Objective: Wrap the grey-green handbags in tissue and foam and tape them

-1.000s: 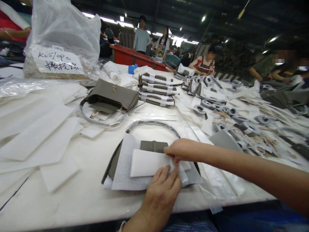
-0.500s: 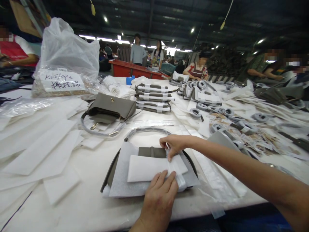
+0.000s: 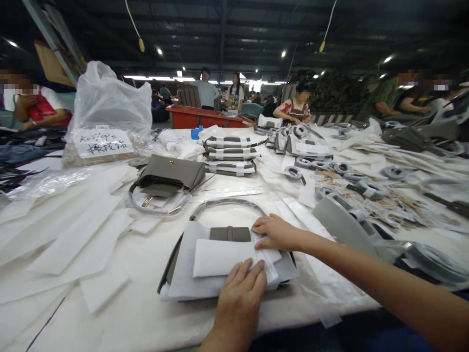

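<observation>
The wrapped handbag [image 3: 220, 234] lay on the tabletop [image 3: 139, 278] at 6 o'clock (handle [image 3: 227, 201] arched toward 12). The left hand [image 3: 240, 298], open, rested on the white pad [image 3: 214, 258]; the right hand [image 3: 275, 232], open, fingers bent, touched the clear strip [image 3: 270, 270] at the pad's 2 o'clock.

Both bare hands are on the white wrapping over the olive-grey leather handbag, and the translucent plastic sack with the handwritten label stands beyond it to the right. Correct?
Not quite: the translucent plastic sack stands beyond the olive-grey handbag to the left, as the head view shows. The left hand and right hand are indeed on the white wrapping.
</observation>
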The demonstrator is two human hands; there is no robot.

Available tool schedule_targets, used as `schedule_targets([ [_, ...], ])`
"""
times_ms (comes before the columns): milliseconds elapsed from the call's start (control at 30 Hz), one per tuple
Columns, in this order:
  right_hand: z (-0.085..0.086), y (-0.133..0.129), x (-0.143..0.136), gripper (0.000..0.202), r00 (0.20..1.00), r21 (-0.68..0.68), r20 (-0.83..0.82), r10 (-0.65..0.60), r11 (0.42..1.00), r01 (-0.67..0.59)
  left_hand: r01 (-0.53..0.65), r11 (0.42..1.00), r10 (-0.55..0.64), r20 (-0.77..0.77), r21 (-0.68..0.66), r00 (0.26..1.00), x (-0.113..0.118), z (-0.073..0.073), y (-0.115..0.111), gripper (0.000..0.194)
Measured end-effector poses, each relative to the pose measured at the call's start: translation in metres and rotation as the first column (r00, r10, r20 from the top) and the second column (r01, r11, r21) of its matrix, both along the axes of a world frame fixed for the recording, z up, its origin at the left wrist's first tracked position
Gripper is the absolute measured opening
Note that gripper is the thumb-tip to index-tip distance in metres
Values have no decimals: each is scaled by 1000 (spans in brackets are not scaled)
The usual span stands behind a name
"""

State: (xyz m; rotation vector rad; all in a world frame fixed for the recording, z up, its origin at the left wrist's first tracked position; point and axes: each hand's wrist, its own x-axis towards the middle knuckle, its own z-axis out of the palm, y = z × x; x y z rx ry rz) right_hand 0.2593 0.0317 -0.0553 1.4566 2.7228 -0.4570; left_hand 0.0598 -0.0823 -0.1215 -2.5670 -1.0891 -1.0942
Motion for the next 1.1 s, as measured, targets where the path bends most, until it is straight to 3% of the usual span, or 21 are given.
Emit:
schedule_targets([
  [133, -6, 17, -6, 23, 998, -36, 16, -54, 998, 55, 12, 1000, -13, -40, -12, 999, -2, 4, 0, 31],
  [333, 5, 29, -13, 19, 992, -91, 29, -120, 988, 122, 36, 998, -39, -68, -44, 997, -6, 8, -2, 29],
  [500, 9, -13, -21, 30, 986, 79, -47, -161, 983, 165, 36, 997, -42, -85, -70, 996, -6, 10, -3, 29],
  [600, -1, -52, -21, 34, 992, 135, -101, -80, 986, 94, 41, 995, -51, -113, -90, 992, -4, 14, -4, 28],
  [700, -17, -74, -16, 40, 988, 204, -148, -31, 977, 61, 82, 990, -101, -167, -113, 981, -10, 25, -2, 30],
  [800, -28, -75, -12, 41, 983, 274, -185, -8, 960, 60, 126, 986, -154, -290, -111, 945, -36, 40, 3, 45],
  [933, -27, -69, -10, 38, 973, 287, -231, -3, 955, 71, -7, 999, -15, -517, -41, 856, -95, 54, 11, 63],
  [1033, -18, -84, -14, 33, 929, 391, -370, -3, 907, 159, -42, 999, 28, -558, -12, 829, -126, 47, 12, 62],
  [1100, -15, -107, -22, 30, 849, 433, -528, 22, 867, 247, -44, 999, 40, -530, 7, 847, -132, 37, 11, 55],
])
